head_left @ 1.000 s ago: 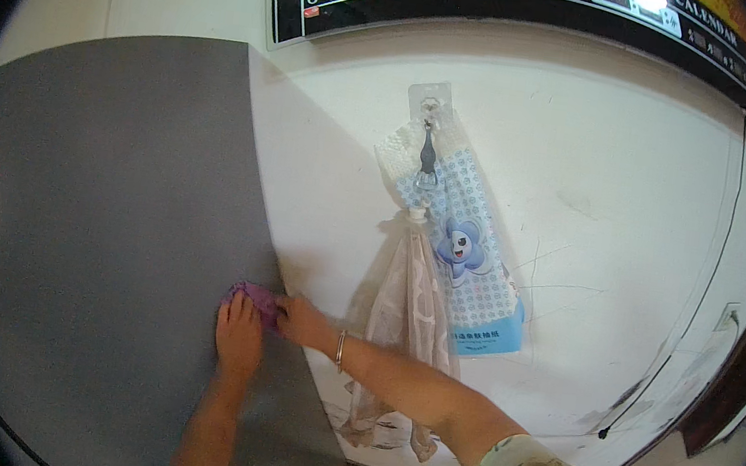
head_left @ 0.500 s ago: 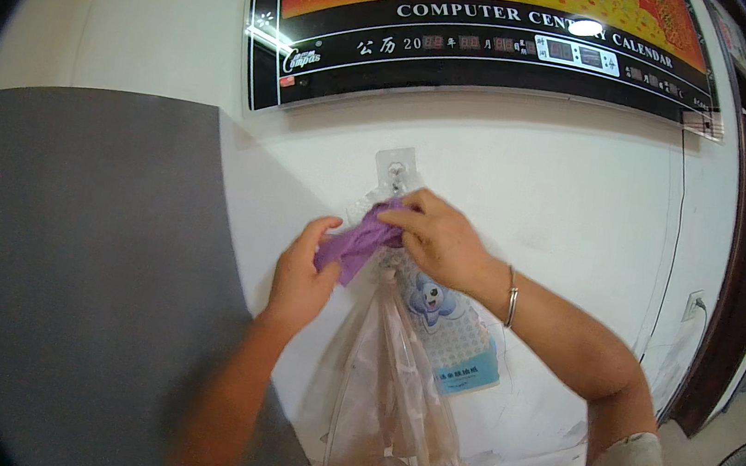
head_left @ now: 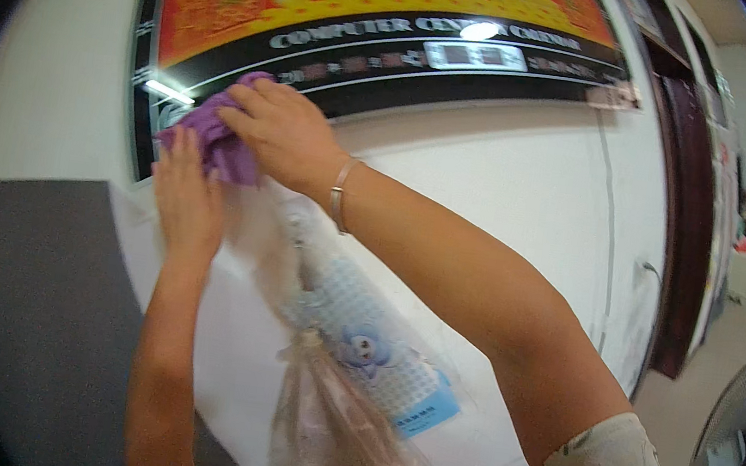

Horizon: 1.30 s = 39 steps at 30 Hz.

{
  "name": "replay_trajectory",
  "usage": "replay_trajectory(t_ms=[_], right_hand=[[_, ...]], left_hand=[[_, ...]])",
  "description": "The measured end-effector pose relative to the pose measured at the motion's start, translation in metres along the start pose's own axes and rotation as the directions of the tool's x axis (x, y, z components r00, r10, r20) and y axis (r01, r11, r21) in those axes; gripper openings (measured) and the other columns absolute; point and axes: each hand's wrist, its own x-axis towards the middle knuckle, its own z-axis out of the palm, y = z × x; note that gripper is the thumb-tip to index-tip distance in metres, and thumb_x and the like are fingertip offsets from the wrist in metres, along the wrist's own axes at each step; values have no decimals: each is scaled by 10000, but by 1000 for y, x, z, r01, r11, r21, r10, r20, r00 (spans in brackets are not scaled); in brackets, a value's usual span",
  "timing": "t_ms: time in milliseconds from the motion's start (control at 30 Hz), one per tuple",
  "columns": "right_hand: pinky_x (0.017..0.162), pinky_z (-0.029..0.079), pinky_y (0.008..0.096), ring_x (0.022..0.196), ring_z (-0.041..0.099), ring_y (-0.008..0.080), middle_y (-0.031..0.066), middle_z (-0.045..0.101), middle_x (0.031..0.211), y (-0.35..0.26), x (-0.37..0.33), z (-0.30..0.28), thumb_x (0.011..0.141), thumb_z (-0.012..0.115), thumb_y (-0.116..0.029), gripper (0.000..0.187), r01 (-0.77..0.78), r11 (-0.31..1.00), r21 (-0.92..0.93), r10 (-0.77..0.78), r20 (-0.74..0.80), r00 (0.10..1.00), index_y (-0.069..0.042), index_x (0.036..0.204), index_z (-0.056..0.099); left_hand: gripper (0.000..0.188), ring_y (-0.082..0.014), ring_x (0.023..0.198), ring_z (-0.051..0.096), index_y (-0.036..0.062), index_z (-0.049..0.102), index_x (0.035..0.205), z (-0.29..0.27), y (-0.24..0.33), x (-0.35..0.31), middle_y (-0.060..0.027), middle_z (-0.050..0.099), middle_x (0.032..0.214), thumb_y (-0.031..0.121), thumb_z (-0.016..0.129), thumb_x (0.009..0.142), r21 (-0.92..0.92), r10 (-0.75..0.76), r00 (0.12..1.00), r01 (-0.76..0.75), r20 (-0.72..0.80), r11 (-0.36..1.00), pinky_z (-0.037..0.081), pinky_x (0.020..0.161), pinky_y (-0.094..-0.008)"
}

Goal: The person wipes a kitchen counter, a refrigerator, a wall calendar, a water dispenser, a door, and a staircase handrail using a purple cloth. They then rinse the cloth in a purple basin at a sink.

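The purple cloth point(head_left: 217, 135), soft and light, is bunched against the lower left corner of the wall calendar point(head_left: 371, 19), the right hand point(head_left: 278, 133) fingers clenched on its top, the left hand point(head_left: 186, 201) flat beneath.

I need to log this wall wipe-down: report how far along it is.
Done: nothing shows as finished; no wiped patch can be told apart. In hand: the right hand presses a purple cloth against the lower left corner of the wall calendar, the left hand flat beside it. Left: the calendar's remaining face and the hanging plastic bags look untouched.
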Motion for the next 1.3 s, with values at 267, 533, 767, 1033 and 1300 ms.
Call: replay_trajectory(t_ms=[267,533,767,1033,1300], right_hand=[[985,424,351,1166,507,307,113,533,1262,78,-50,-90,750,601,-69,402,-100,981,-165,125,150,981,-120,1148,619],[970,440,345,1156,517,294,85,534,1271,168,-115,-185,733,614,-20,449,-145,942,-302,195,142,970,-127,1168,613],[966,433,357,1145,522,300,105,559,1223,261,-158,-259,793,562,-103,358,-115,931,-348,171,134,976,-123,1144,629],[952,435,346,1140,528,277,67,565,1255,347,-189,-343,788,547,-2,425,-81,905,-418,183,209,961,-151,1178,623],[1014,368,384,1205,469,299,82,543,1279,404,-224,-401,829,536,-41,457,10,824,-567,199,307,931,-177,1264,561]], left_hand=[[580,-331,1382,251,33,298,1432,14,109,42,-151,290,1492,294,450,937,-131,147,988,-140,40,981,113,1133,-484],[571,-314,1368,283,43,300,1432,44,237,78,-146,300,1488,337,417,957,-145,291,957,-287,5,947,116,1130,-494],[580,-312,1359,302,38,318,1420,67,356,120,-138,309,1485,293,482,926,-170,320,947,-319,-28,932,126,1130,-496],[621,-301,1332,349,28,375,1385,86,478,157,-135,367,1451,292,585,864,-190,273,958,-286,-92,939,145,1132,-486],[570,-286,1303,391,39,412,1367,104,560,181,-120,403,1430,299,556,880,-148,287,952,-300,-101,942,173,1126,-476]])
